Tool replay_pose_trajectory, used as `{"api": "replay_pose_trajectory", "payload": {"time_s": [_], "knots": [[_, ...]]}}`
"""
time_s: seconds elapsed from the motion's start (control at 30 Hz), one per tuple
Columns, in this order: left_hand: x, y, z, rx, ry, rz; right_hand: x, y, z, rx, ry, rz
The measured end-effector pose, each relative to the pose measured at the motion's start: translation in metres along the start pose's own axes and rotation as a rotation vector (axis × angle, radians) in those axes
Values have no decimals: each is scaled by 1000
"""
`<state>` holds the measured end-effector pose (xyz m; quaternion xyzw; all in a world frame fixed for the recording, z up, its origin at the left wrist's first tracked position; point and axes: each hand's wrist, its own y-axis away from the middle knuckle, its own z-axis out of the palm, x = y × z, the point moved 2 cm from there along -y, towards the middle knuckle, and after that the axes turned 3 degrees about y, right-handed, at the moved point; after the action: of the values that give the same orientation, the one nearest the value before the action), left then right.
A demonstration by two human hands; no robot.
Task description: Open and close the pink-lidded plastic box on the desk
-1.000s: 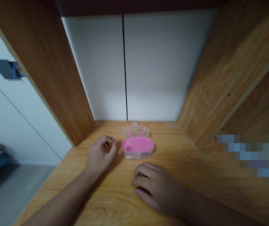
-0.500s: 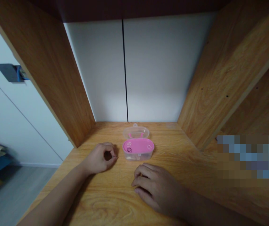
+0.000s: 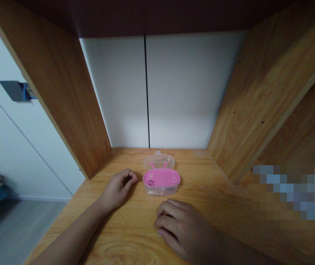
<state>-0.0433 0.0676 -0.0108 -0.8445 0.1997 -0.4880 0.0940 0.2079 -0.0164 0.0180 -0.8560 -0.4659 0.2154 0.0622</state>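
Two bare hands resting on wooden desk (image 3: 201, 191). Left hand (image 3: 117, 189) loosely curled, gripping nothing, just beside open pink case (image 3: 161, 181) lying near back edge. Right hand (image 3: 181, 224) palm-down toward front edge, fingers bent, empty.

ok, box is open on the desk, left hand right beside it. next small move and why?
Probably ease the left hand a little right to the pink box: its clear lid is tipped back, and the curled fingers sit just short of its left end, while the right hand rests flat nearer.

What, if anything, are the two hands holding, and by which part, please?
Nothing visible. The left hand curls beside the pink box; the right hand lies flat on the desk.
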Motion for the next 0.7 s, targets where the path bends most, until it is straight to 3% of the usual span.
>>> {"api": "replay_pose_trajectory", "payload": {"time_s": [0.23,0.53,0.7], "knots": [[-16,-3,-5,137,169,-119,3,-1,0,-38,-1,2],[-6,-6,-6,235,259,-167,13,-1,12,-45,53,2],[-10,-6,-6,217,257,-213,23,1,24,7,130,-57]]}}
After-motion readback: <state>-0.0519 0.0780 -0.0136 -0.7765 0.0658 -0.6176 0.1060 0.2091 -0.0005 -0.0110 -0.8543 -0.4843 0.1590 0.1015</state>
